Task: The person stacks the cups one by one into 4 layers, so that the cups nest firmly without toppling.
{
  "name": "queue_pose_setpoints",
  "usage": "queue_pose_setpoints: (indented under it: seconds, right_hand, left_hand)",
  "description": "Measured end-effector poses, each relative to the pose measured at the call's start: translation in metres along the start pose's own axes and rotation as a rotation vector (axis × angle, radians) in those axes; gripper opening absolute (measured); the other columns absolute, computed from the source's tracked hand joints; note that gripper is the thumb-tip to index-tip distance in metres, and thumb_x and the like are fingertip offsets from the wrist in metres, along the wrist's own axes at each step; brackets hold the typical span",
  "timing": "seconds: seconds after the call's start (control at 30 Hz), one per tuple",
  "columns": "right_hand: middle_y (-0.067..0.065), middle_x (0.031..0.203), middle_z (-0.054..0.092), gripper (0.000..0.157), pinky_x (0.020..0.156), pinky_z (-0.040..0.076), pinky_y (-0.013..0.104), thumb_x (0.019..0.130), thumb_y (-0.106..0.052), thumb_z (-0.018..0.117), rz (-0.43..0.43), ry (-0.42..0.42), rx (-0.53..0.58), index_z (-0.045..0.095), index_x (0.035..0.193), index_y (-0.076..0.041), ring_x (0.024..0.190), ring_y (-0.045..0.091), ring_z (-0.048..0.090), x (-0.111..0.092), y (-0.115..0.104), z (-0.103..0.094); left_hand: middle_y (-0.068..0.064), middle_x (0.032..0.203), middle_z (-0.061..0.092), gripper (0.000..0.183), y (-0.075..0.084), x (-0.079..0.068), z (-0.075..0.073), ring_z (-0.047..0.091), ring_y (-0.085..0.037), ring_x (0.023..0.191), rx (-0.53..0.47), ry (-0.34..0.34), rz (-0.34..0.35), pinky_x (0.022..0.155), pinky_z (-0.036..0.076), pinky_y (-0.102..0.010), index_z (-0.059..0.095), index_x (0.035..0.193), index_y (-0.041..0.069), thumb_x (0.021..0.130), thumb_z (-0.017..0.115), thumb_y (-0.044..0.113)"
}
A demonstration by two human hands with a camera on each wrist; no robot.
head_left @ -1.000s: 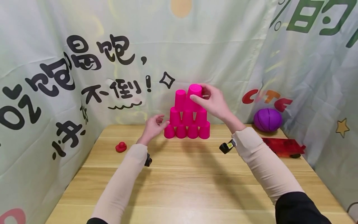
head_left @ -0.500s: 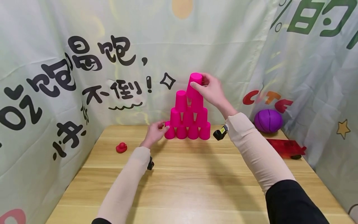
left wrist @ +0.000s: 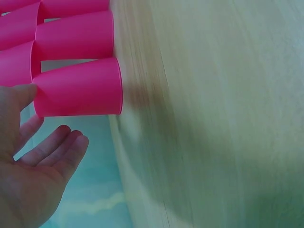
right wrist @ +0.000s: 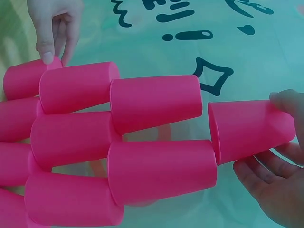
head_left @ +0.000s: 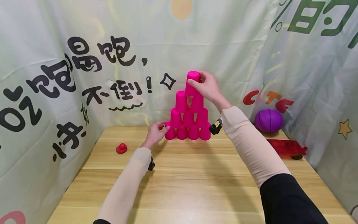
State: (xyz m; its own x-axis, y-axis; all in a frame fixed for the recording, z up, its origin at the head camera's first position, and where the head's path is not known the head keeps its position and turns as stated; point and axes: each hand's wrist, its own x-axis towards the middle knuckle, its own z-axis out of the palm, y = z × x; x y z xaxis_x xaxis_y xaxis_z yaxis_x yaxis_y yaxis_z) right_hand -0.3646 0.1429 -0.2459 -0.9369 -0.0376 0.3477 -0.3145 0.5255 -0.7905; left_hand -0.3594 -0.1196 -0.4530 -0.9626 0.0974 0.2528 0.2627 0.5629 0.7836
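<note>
Upside-down pink plastic cups stand in a tiered stack on the wooden table [head_left: 179, 186], with several at the bottom, three above and two over those. My right hand [head_left: 208, 87] pinches the top cup [head_left: 192, 84] between thumb and fingers. In the right wrist view that cup [right wrist: 247, 130] has its rim close over the two third-tier cups and overlaps the nearer one's edge. Low on the left, my left hand [head_left: 155, 134] pinches the bottom-left cup [left wrist: 78, 90] near its closed end with thumb and index finger; the other fingers stay off it.
A small red rubber duck [head_left: 121, 148] lies left of the stack. Towards the back right are a purple ball [head_left: 268, 121] and a red toy skateboard [head_left: 286, 148]. A printed cloth [head_left: 156, 46] hangs close behind the stack.
My right hand has lifted the top cup from over the right third-tier cup, then shifted it left, over the pair. My left hand has moved slightly right, onto the bottom-left cup.
</note>
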Motion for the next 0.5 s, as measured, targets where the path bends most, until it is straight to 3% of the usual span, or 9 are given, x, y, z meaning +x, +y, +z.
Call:
queue_pose_setpoints:
  seconds: [0.5]
  right_hand:
    - [0.011, 0.131, 0.068, 0.056, 0.095, 0.057, 0.037, 0.099, -0.038, 0.07, -0.004, -0.021, -0.016, 0.058, 0.145, -0.011, 0.114, 0.026, 0.064, 0.0056, -0.001, 0.004]
  left_hand:
    - [-0.022, 0.133, 0.071, 0.043, -0.0007, 0.0012, -0.0016, 0.069, -0.041, 0.121, 0.029, -0.022, -0.006, 0.105, 0.057, -0.053, 0.068, 0.137, 0.006, 0.1, 0.072, 0.028]
